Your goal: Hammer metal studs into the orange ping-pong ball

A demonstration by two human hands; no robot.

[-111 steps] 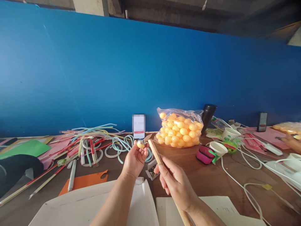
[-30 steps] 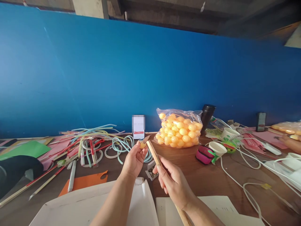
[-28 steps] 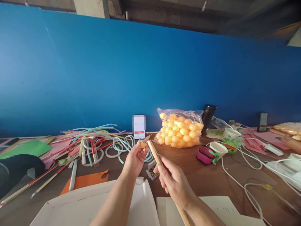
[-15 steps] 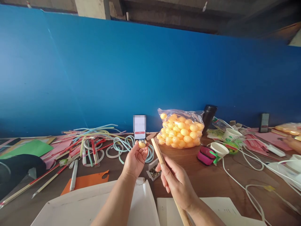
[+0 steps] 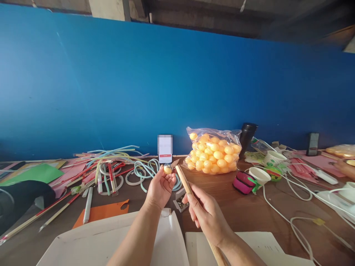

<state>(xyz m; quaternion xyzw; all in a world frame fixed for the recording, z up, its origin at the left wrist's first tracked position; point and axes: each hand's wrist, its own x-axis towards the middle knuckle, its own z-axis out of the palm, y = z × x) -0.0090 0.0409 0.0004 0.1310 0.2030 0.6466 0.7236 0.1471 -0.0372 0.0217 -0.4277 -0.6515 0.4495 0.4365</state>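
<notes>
Just below the centre of the frame, we pinch a small orange ball (image 5: 167,169) between the fingertips of our left hand (image 5: 161,188), raised palm-up above the tabletop (image 5: 238,210). We judge the ball light, hollow and thin-walled. It looks smooth enough to slip and easy to dent, so it is best held low around its sides, leaving the top free. Our right hand (image 5: 206,216) is closed around the wooden handle of a small hammer (image 5: 183,180), gripped about midway. The wrist is cocked so the head sits just beside the ball; whether they touch we cannot tell. An open box of tacks (image 5: 180,201) lies below our hands, and a bag of like balls (image 5: 213,155) sits behind.
</notes>
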